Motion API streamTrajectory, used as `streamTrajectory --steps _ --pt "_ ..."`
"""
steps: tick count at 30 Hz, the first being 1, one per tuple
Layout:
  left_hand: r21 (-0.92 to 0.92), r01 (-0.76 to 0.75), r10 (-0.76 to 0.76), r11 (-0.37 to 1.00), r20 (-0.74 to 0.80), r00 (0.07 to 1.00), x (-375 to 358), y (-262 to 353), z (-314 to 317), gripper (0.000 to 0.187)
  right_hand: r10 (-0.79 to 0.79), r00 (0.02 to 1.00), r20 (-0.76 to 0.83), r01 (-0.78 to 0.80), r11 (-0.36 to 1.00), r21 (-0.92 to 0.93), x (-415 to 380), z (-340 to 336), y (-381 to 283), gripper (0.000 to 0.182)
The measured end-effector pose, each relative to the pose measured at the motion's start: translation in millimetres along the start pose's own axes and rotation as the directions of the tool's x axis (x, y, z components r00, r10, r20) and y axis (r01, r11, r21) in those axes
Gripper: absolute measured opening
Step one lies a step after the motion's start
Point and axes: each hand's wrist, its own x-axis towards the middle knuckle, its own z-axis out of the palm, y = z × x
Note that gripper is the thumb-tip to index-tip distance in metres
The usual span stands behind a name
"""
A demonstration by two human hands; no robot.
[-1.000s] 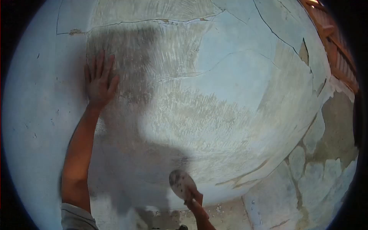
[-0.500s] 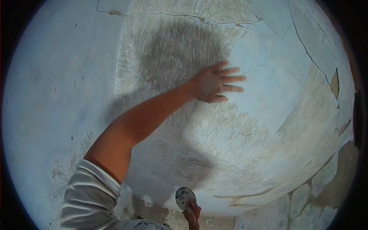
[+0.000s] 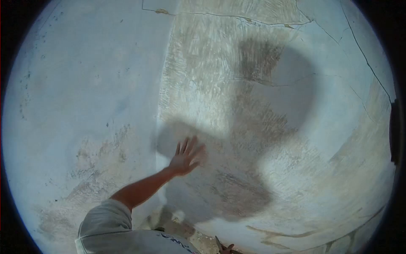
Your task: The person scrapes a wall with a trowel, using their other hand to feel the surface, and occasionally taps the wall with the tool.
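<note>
Fingers spread, my left hand [image 3: 182, 161] is open against the lower part of a rough, scored patch [image 3: 203, 80] of the plastered wall; whether the palm touches cannot be made out. It holds nothing. At the bottom edge, my right hand [image 3: 226, 249] is closed on the handle of a trowel [image 3: 218, 243]. Only the thin edge of its blade shows now, and most of that hand is cut off by the frame.
Smooth pale wall [image 3: 84, 84] lies left of the scored patch. A long dark crack [image 3: 366, 59] runs down the right side, and another crack [image 3: 224, 16] crosses the top. A dark upright object [image 3: 394, 131] stands at the far right edge. My shadow falls across the middle.
My left hand has moved down and left across the wall, its fingers now pointing upward. The view has shifted left, and my right hand with the trowel sits lower, with the blade seen edge-on.
</note>
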Motion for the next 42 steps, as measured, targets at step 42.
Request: streamTrajectory --steps 42 --pt "0.213 -0.343 0.373 0.915 -0.774 0.512 242 -83 -278 0.057 -0.885 -0.447 0.129 0.808 -0.461 -0.367 -203 276 -604 0.059"
